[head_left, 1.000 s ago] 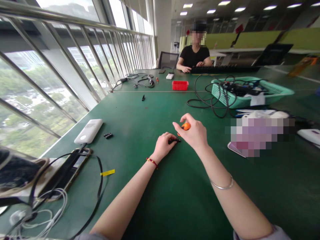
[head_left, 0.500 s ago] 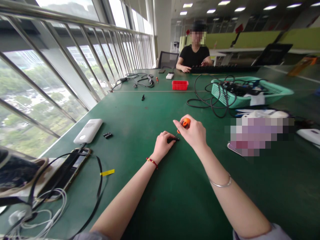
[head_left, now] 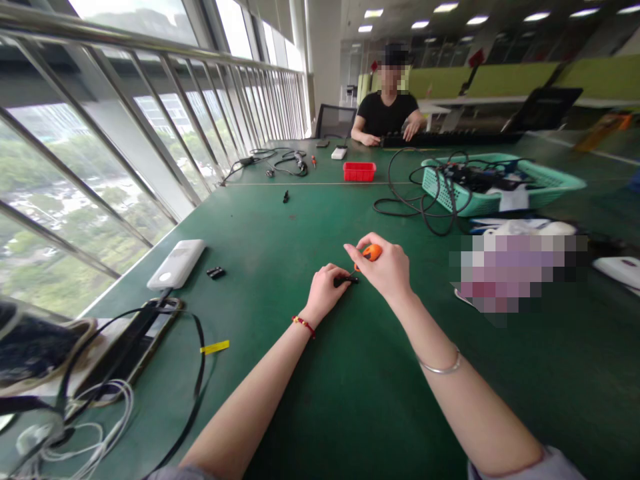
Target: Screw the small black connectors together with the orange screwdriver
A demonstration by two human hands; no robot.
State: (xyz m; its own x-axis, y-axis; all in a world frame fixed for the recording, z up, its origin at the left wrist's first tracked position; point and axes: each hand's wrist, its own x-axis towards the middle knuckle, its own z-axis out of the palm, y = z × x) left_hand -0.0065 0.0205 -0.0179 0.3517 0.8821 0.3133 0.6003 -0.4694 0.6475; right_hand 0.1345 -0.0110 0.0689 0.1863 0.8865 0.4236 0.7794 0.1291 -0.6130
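My left hand [head_left: 326, 288] is closed on a small black part [head_left: 353, 280] and holds it down on the green table [head_left: 280, 247]. What kind of part it is cannot be made out. In my right hand [head_left: 389, 267] is a screwdriver [head_left: 373, 253] with an orange and black handle, gripped between thumb and fingers. The screwdriver is tilted, its thin shaft slanting down to the left. Its tip meets the black part beside my left fingertips, and the exact contact point is too small to see.
Left lie a white power bank [head_left: 177, 264], a small black piece [head_left: 216, 273] and cables. Another black piece [head_left: 286, 197] and a red bin [head_left: 359, 172] are farther off. A teal basket [head_left: 550, 189] of cables stands right. Opposite sits a person [head_left: 387, 113] in black.
My right hand has turned the screwdriver handle slightly and tipped it lower. My left hand stays in place. The person opposite has raised one hand over the long black object.
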